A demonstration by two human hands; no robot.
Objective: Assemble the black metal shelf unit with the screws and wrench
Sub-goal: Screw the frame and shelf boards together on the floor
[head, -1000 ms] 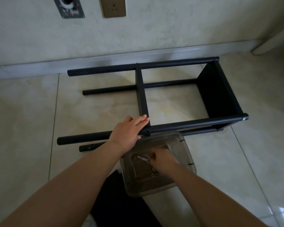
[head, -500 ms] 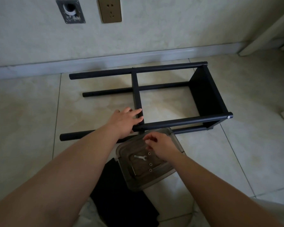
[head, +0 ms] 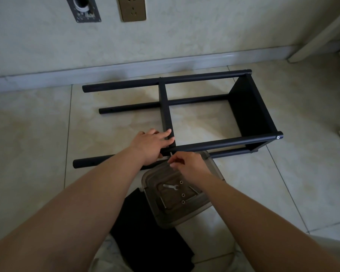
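head view, shelf unit (head: 185, 114): lying on its side on the floor near the wall, four black tubes joined by a middle panel and an end panel.
left hand (head: 151, 144): resting with fingers spread on the near upper tube beside the middle panel, steadying it.
right hand (head: 186, 165): pinching a small screw (head: 171, 154) just under that tube.
wrench (head: 171, 187): lying in the clear plastic bin (head: 204, 209) with loose washers and bolts.
handling: frame is probably stiff and light but rolling easily; gripping at a joint seems best, and the screw is looking easy to drop.
surface: glossy beige floor tiles (head: 37, 134), likely slippery.
room: pale wall, baseboard, brass socket (head: 132, 8).
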